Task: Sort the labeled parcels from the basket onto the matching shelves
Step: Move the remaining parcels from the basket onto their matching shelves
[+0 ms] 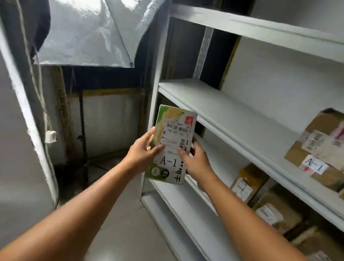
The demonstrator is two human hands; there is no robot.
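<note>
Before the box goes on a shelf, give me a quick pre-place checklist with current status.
1. Label readable: ok. The green and white box shows a handwritten A-1 facing the camera.
2. Grip: ok. Left hand and right hand hold the box at its two long sides, upright.
3. Matching shelf found: ok. A cardboard parcel marked A-1 sits on the middle shelf.
4. Free space there: ok. The left part of that shelf is bare.
5. Path: ok. Nothing lies between the box and the shelf's front edge.
6. Shelf's own tag: cannot tell. None is visible; the match rests on the neighbouring parcel's label.
</note>
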